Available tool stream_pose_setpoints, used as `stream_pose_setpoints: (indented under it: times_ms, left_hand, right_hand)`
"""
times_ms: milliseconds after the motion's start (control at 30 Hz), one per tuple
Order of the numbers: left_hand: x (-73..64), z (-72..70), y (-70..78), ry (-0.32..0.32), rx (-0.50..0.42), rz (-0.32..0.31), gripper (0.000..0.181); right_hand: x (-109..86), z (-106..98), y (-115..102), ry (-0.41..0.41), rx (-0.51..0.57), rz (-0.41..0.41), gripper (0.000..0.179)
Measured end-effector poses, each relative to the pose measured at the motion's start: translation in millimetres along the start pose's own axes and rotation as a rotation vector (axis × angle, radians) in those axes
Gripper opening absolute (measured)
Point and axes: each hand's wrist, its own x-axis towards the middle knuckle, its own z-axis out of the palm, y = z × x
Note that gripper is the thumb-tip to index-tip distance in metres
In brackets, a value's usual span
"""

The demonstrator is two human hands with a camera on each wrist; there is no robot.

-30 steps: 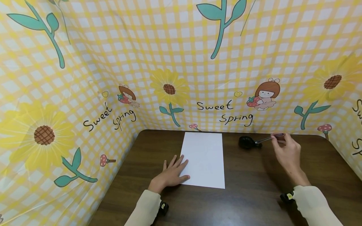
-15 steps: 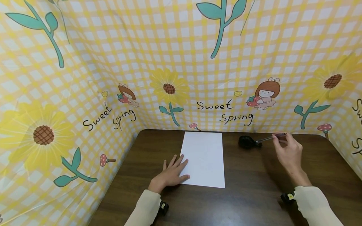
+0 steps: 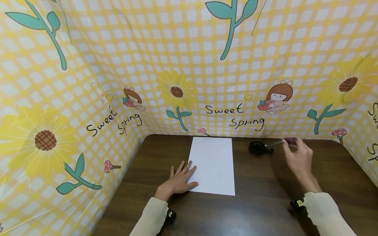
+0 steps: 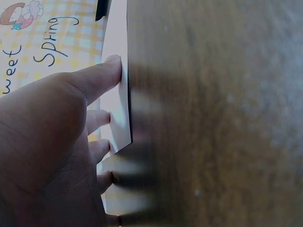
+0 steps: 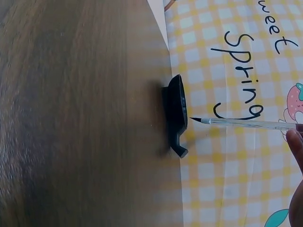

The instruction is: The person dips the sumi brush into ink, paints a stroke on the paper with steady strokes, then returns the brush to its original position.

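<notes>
A white sheet of paper (image 3: 212, 167) lies on the dark wooden table. My left hand (image 3: 178, 183) rests on its left edge with spread fingers, some on the sheet and some on the wood. My right hand (image 3: 300, 157) pinches a thin writing brush (image 5: 251, 123) with a clear handle and a dark pointed tip. To the right of the paper stands a small black ink dish (image 3: 257, 148) with a short stem-like handle. In the right wrist view the brush tip is just above the dish's rim, apart from it. The dish's contents are hidden there.
Behind the table and along its sides hangs a yellow checked cloth (image 3: 206, 78) with printed flowers and lettering. The table's far edge (image 3: 171, 135) runs close behind the paper and the dish. Bare table (image 3: 251, 209) shows in front of the paper.
My right hand has shifted slightly, first right and then back left. The brush tip has risen a little over the ink dish. The left hand and paper have stayed put.
</notes>
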Motion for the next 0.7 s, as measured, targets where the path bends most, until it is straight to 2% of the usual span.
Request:
stream_pose_setpoints:
  times_ms: [67, 167, 467, 600, 700]
  left_hand:
    - [-0.7, -4.9, 5.7, -0.018, 0.022, -0.027, 0.081]
    - [1.1, -3.9, 4.7, -0.024, 0.041, -0.043, 0.079]
    - [0.6, -4.8, 6.0, -0.022, 0.036, -0.043, 0.080]
    - [5.7, 3.7, -6.5, 0.001, -0.004, -0.014, 0.083]
    - [11.4, 12.0, -16.6, 0.012, 0.001, -0.014, 0.087]
  right_hand:
    - [-1.3, 3, 0, 0.017, 0.011, -0.002, 0.020]
    - [-2.8, 5, 1, 0.025, 0.021, 0.002, 0.021]
    - [-6.1, -2, 5, -0.035, -0.010, 0.050, 0.017]
    - [-8.2, -2, 8, -0.019, -0.004, 0.052, 0.020]
    - [-8.2, -2, 10, -0.008, -0.004, 0.041, 0.023]
